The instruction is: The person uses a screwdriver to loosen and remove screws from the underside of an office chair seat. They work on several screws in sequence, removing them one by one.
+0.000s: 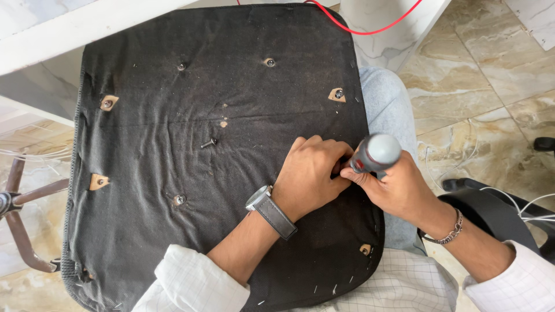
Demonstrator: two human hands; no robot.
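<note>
Screwdriver (pixel 376 153) gripped upright in right hand (pixel 399 188); left hand (pixel 309 173) curled beside it.

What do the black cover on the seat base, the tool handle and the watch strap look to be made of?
Black cover: thin matte woven fabric, going by the wrinkles and the staples at its edge. Tool handle in the right hand: grey with a red band, smooth, probably plastic or rubber. Watch strap on the left hand's wrist: dark grey, stitched, likely leather or imitation.
</note>
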